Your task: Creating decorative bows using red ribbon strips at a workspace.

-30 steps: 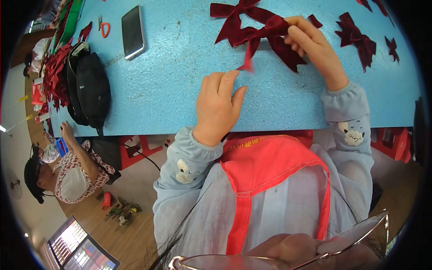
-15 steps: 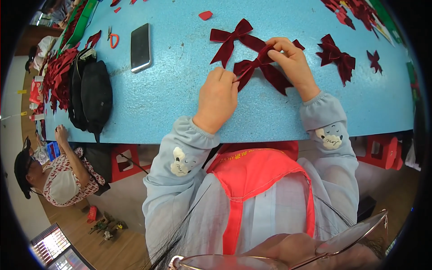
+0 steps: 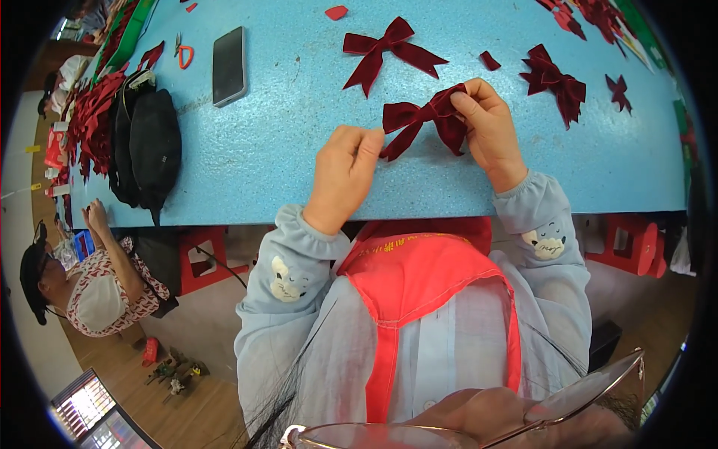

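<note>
A dark red velvet bow (image 3: 428, 114) is held just above the blue table between my two hands. My right hand (image 3: 492, 135) pinches its right loop between thumb and fingers. My left hand (image 3: 344, 176) is closed at the bow's left edge, thumb tip against the loop; the exact grip is partly hidden. Beyond my hands a second velvet bow (image 3: 387, 49) lies flat with its tails spread. Off to the right rests a fuller, layered bow (image 3: 553, 84), with a small dark red bow (image 3: 618, 93) beside it. A short velvet piece (image 3: 490, 60) lies nearer my right hand.
On the left are a phone (image 3: 229, 66), orange-handled scissors (image 3: 185, 55) and a black pouch (image 3: 155, 150), beside a heap of red fabric pieces (image 3: 97, 112). A co-worker (image 3: 108, 288) sits at the left. More red pieces (image 3: 598, 19) lie far right. Red stools (image 3: 632, 245) stand below the table (image 3: 262, 179).
The held bow has come nearer to me, apart from the bow behind it. My left hand has shifted left and lower, my right hand slightly lower. The short velvet piece now shows fully.
</note>
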`<state>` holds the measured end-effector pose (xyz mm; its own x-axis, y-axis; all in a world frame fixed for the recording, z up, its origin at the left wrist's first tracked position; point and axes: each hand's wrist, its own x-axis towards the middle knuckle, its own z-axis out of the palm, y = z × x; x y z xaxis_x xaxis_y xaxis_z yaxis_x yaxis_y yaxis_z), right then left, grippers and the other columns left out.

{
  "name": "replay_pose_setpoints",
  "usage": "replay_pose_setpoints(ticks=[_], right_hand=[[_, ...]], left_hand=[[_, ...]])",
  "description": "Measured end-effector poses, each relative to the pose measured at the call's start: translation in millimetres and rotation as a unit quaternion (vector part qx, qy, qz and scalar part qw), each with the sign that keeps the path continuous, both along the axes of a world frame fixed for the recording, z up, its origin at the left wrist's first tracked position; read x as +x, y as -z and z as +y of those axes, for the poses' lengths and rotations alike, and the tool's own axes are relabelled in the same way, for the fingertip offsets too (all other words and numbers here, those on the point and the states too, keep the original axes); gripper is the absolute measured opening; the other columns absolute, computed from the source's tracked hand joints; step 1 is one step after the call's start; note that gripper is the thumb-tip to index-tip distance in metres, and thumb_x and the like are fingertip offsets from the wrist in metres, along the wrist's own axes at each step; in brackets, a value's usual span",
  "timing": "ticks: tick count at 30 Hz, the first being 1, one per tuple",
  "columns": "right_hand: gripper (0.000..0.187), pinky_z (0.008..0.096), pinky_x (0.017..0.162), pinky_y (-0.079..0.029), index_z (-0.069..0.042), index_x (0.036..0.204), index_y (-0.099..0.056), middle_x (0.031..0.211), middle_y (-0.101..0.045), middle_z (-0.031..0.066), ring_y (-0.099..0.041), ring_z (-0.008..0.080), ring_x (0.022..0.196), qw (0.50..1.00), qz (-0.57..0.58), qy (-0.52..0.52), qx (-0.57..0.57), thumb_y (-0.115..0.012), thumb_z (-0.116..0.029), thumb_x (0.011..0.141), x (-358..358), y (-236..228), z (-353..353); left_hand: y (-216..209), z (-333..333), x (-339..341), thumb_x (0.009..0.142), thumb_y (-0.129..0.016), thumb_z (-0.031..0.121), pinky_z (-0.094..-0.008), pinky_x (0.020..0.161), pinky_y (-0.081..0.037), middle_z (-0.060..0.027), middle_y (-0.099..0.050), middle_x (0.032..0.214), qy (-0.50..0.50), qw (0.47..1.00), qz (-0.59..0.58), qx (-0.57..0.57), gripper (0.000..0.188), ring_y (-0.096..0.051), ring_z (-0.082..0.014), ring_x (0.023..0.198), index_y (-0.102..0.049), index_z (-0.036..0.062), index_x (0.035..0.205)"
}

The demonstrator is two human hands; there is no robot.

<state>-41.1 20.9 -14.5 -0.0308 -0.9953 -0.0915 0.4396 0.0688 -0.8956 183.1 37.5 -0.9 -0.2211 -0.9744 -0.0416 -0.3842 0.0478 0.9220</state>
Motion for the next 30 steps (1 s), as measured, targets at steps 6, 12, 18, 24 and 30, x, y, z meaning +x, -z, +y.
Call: replay_pose_setpoints(ticks=[6,12,18,24,30], right_hand=[[0.006,0.0185,0.062,-0.043,-0.007,0.085,-0.053,0.082,-0.061,0.0003,-0.054,0.0053,0.070,0.999,0.008,0.017,-0.034,-0.059,-0.006,0.087,5.6,-3.9,23.3],[0.007,0.0183,0.061,-0.044,-0.007,0.085,-0.052,0.081,-0.060,0.0008,-0.053,0.0051,0.068,0.997,0.037,0.055,-0.038,-0.059,-0.004,0.086,25.1,-4.3,41.1],[0.006,0.0188,0.062,-0.044,-0.007,0.085,-0.052,0.083,-0.060,0.0018,-0.054,0.0053,0.070,0.997,0.008,0.063,-0.049,-0.057,-0.005,0.087,40.0,1.8,57.9],[0.003,0.0212,0.066,-0.045,-0.006,0.088,-0.051,0.087,-0.060,0.0020,-0.054,0.0072,0.075,0.994,-0.087,0.060,-0.001,-0.054,-0.007,0.089,42.7,-1.9,66.5],[0.007,0.0248,0.073,-0.048,-0.006,0.096,-0.055,0.092,-0.061,0.0029,-0.057,0.0113,0.080,0.981,-0.161,0.069,0.080,-0.053,-0.007,0.090,59.8,-20.0,72.3]], left_hand=[[-2.4,-1.6,-11.7,0.091,-0.056,0.025,-0.0272,0.058,-0.041,-0.0034,-0.059,0.073,0.092,0.968,0.140,0.187,0.028,-0.054,-0.0141,0.066,-0.062,-0.0009,0.082],[-12.8,11.2,-40.5,0.091,-0.054,0.020,-0.0241,0.059,-0.042,-0.0002,-0.058,0.075,-0.030,0.909,0.338,0.242,0.018,-0.054,-0.0110,0.068,-0.060,0.0030,0.088],[-10.8,14.1,-44.7,0.093,-0.052,0.014,-0.0206,0.048,-0.037,0.0002,-0.055,0.074,-0.078,0.846,0.455,0.265,0.011,-0.047,-0.0067,0.056,-0.054,0.0046,0.096],[-9.8,22.0,-44.4,0.092,-0.054,0.013,-0.0197,0.042,-0.029,0.0010,-0.054,0.074,-0.008,0.942,0.286,0.177,0.008,-0.038,-0.0037,0.050,-0.056,0.0072,0.097],[-6.2,22.5,-39.8,0.090,-0.057,0.013,-0.0200,0.051,-0.038,0.0019,-0.055,0.076,-0.090,0.931,0.328,0.133,0.011,-0.045,-0.0039,0.061,-0.058,0.0055,0.098]])
